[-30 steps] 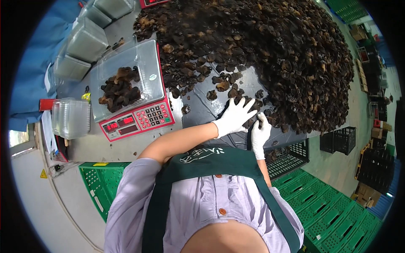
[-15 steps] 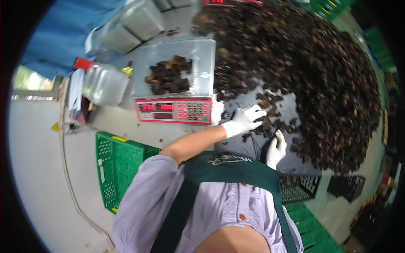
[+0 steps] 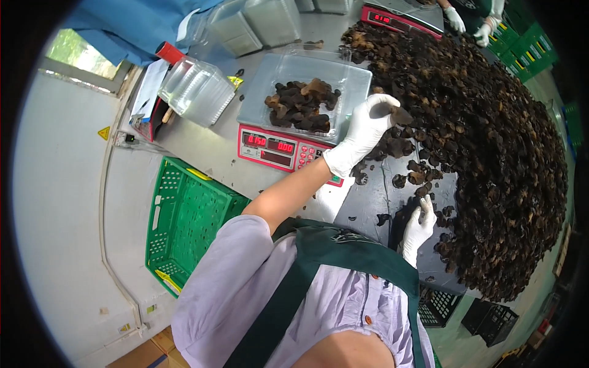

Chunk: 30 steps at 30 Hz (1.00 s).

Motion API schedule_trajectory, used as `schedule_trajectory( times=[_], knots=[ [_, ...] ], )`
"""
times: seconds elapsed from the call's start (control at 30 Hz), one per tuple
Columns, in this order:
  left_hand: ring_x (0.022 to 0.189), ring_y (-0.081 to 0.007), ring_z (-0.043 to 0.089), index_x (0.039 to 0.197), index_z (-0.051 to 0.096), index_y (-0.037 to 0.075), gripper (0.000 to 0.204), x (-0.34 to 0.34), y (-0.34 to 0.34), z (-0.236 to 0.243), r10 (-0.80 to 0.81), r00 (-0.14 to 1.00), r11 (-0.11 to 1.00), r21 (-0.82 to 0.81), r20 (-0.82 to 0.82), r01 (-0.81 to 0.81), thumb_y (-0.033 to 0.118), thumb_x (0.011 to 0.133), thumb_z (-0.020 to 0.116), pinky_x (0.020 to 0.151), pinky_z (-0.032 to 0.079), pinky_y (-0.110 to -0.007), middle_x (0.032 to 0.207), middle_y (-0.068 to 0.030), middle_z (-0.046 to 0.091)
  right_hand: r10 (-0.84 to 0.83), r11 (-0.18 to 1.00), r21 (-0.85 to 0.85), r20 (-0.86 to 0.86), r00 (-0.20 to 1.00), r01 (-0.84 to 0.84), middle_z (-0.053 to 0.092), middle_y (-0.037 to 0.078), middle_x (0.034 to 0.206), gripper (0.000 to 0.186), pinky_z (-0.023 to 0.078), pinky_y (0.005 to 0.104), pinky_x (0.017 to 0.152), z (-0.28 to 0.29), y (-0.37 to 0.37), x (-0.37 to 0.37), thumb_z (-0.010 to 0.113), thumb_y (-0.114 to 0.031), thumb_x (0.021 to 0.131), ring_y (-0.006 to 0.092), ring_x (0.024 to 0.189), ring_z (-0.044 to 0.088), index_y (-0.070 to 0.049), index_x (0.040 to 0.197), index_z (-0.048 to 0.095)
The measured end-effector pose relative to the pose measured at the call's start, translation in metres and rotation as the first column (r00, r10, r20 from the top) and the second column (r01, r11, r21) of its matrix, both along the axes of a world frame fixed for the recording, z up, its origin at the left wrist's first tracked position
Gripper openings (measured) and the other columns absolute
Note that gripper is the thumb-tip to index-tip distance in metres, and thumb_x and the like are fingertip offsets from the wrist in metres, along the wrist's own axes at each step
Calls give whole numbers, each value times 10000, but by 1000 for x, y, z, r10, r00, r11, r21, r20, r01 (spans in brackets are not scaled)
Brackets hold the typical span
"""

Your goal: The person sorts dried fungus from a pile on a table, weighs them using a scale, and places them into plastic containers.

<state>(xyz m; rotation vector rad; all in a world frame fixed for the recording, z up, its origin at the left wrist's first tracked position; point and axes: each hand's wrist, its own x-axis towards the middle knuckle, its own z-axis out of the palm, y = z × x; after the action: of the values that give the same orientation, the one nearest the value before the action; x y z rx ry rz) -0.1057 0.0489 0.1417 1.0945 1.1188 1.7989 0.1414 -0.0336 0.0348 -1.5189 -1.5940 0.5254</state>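
Note:
My left hand (image 3: 366,127), in a white glove, is raised at the right edge of the scale (image 3: 276,151), its fingers closed on dark pieces of wood ear mushroom (image 3: 400,115). On the scale's pan sits a clear plastic tray (image 3: 334,101) with a small heap of wood ear mushrooms (image 3: 300,105) in it. My gloved right hand (image 3: 419,230) is low over the dark table surface (image 3: 368,202), thumb and forefinger apart. Just beyond its fingertips lie a few loose mushroom pieces (image 3: 422,175); whether a fingertip touches one, I cannot tell.
A large mushroom pile (image 3: 503,165) covers the table's right side. Stacked clear trays (image 3: 199,92) stand left of the scale, below a clipboard's level. A green crate (image 3: 190,214) is at the table's near left. Behind, another person's gloved hands (image 3: 485,30) work near a second scale (image 3: 399,21).
My left hand has lifted from the loose mushrooms toward the scale, now with pieces in its fingers. My right hand stays near the loose pieces. The whole view has shifted.

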Motion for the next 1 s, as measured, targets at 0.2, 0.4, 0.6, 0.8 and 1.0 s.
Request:
schedule_trajectory(
  times=[0.2,0.4,0.6,0.8,1.0],
  knots=[
    [726,-105,601,967,651,22,199,-59,-18,35,139,985,990,-12,-102,-141,35,773,693,675,502,-244,854,-22,641,74,997,11,51,996,-75,637,99,1181,225,448,327,923,-3,2,-9,589,10,836,245,1074,572,-40,1051,636],
    [994,-164,602,1139,611,61,407,-128,-49,33,69,766,971,-134,-639,-200,85,749,723,898,464,-303,1080,-65,632,94,994,34,117,989,-99,648,81,1160,239,478,293,866,-14,4,-13,585,19,849,210,1006,590,-44,1074,638],
    [1114,-273,580,1117,636,92,404,-148,-65,37,278,540,930,80,-795,-360,122,721,712,970,447,-351,1191,-129,603,134,989,38,124,983,-140,644,89,1174,213,468,322,868,1,9,-21,587,9,844,241,1015,576,-46,1043,637],
    [1032,-171,610,1127,638,65,318,-202,-84,43,455,661,838,34,-597,-545,96,813,683,911,467,-308,1150,-74,630,213,975,41,87,973,-217,646,94,1168,216,468,317,865,19,22,-33,587,30,835,232,997,574,-46,1032,639],
    [1038,-181,599,1165,611,33,330,-227,-124,16,502,687,782,-64,-526,-620,96,845,660,904,466,-312,1185,-79,602,346,932,105,25,938,-347,662,97,1137,221,475,304,853,48,38,-73,600,46,817,213,962,592,-48,1011,646]
  ],
)
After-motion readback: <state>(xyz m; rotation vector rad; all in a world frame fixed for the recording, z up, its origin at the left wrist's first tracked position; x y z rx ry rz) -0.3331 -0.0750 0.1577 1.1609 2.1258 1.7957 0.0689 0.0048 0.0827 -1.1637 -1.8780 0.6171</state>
